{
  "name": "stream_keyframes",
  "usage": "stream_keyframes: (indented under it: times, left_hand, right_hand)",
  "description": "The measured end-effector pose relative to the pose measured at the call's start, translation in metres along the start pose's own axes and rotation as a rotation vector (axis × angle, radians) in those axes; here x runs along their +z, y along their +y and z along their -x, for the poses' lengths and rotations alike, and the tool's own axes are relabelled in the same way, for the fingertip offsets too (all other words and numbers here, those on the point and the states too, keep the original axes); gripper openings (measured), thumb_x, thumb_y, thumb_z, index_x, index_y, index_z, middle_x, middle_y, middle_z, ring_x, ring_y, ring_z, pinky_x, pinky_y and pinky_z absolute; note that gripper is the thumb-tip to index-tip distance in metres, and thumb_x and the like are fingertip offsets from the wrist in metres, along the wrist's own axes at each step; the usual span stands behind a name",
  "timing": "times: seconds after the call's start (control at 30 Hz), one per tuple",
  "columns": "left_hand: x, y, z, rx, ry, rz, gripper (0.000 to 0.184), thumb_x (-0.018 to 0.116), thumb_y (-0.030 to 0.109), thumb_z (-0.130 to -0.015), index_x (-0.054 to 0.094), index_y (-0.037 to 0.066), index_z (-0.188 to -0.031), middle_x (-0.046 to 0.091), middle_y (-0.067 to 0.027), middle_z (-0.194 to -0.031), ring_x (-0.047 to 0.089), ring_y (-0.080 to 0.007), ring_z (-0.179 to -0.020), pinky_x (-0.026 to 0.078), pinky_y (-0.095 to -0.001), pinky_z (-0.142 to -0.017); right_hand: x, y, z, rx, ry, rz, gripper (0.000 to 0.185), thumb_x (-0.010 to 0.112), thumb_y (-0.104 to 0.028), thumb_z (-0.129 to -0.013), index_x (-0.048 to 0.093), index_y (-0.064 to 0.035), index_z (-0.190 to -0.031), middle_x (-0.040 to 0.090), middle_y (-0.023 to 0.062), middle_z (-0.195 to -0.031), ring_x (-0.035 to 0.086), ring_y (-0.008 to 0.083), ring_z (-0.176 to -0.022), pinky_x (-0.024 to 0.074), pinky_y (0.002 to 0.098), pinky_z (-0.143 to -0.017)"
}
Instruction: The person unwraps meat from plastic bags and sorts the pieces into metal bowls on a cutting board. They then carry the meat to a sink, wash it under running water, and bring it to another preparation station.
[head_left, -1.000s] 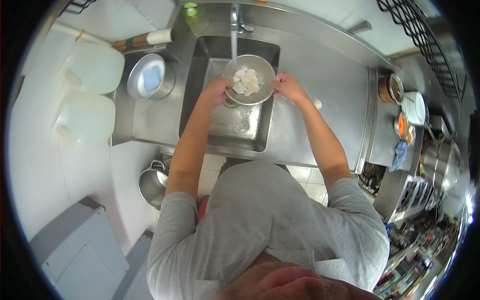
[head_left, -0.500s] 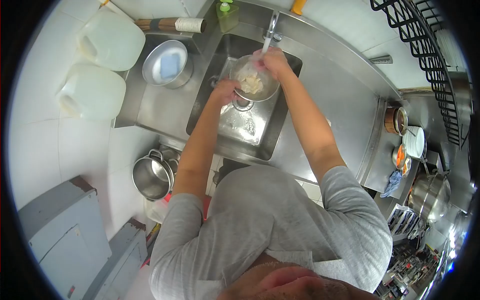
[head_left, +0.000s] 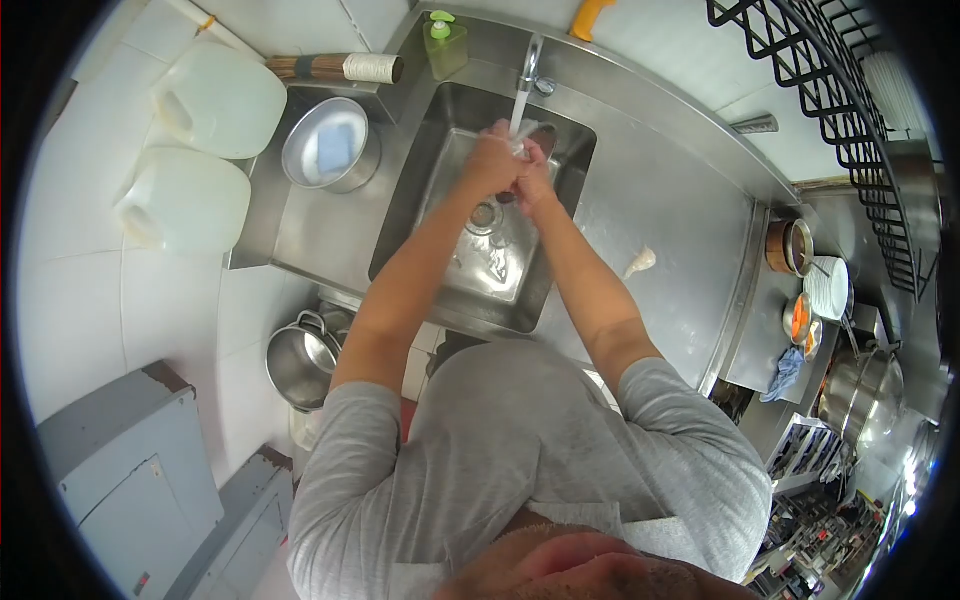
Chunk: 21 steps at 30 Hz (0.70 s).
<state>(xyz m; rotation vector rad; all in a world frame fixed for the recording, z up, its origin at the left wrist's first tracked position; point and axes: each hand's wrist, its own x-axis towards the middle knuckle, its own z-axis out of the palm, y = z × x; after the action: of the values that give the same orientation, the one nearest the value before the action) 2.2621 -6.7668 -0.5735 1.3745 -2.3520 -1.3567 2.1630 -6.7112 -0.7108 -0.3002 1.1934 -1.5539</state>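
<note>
My left hand [head_left: 490,165] and my right hand [head_left: 534,178] are close together under the running tap [head_left: 531,65], above the sink [head_left: 390,225]. Both are closed around what looks like a knife [head_left: 543,138]; its broad greyish end shows beyond my fingers and a dark end shows below them. Fingers cover its middle, and I cannot tell which hand grips the handle. Water runs over the hands. The sink drain [head_left: 486,216] lies just below them.
Left of the sink stands a metal pot [head_left: 365,165] with suds and a blue sponge [head_left: 335,148]. A green soap bottle [head_left: 446,50] and a bound brush [head_left: 330,67] are at the back. A pale piece [head_left: 641,262] lies on the right counter. A black rack [head_left: 830,100] hangs above.
The metal bowl with pale pieces that both hands held under the tap no longer shows. Now the hands are together on the knife-like thing. The pale piece on the counter shows fully.
</note>
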Motion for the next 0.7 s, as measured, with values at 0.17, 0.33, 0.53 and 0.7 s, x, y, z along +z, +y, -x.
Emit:
stream_keyframes:
  times: [0.17, 0.33, 0.53, 0.7]
  left_hand:
    - [0.010, -0.098, -0.007, -0.234, -0.080, 1.045, 0.062, 0.055, -0.003, -0.077, 0.041, 0.002, -0.137, 0.056, -0.0224, -0.123, 0.067, -0.0415, -0.101, 0.062, -0.0580, -0.073]
    - [0.031, -0.128, 0.003, -0.309, -0.032, 1.216, 0.064, 0.050, -0.010, -0.075, 0.040, 0.002, -0.136, 0.057, -0.0210, -0.120, 0.066, -0.0421, -0.100, 0.061, -0.0631, -0.073]
    - [0.042, -0.132, 0.003, -0.288, -0.094, 1.265, 0.062, 0.050, -0.012, -0.074, 0.044, 0.002, -0.134, 0.058, -0.0191, -0.118, 0.067, -0.0415, -0.099, 0.062, -0.0587, -0.074]
    - [0.045, -0.140, -0.001, -0.299, -0.178, 1.379, 0.058, 0.052, -0.011, -0.076, 0.045, 0.001, -0.132, 0.059, -0.0183, -0.116, 0.067, -0.0387, -0.096, 0.061, -0.0569, -0.075]
  right_hand:
    - [0.028, -0.076, 0.015, 0.118, -0.179, 0.469, 0.032, 0.069, -0.004, -0.083, 0.066, -0.0033, -0.115, 0.070, 0.0077, -0.098, 0.068, 0.0158, -0.077, 0.0568, 0.0298, -0.057]
    - [0.045, -0.093, -0.008, 0.049, -0.147, 0.457, 0.015, 0.065, -0.001, -0.085, 0.072, 0.0040, -0.097, 0.072, 0.0120, -0.089, 0.069, 0.0192, -0.074, 0.0585, 0.0303, -0.063]
    - [0.041, -0.093, -0.018, 0.142, -0.250, 0.396, 0.014, 0.062, 0.000, -0.085, 0.070, 0.0079, -0.094, 0.072, 0.0149, -0.087, 0.070, 0.0205, -0.075, 0.0590, 0.0320, -0.069]
    - [0.036, -0.103, 0.001, 0.129, -0.252, 0.371, 0.015, 0.066, -0.004, -0.089, 0.069, 0.0082, -0.097, 0.071, 0.0131, -0.089, 0.069, 0.0193, -0.078, 0.0586, 0.0316, -0.073]
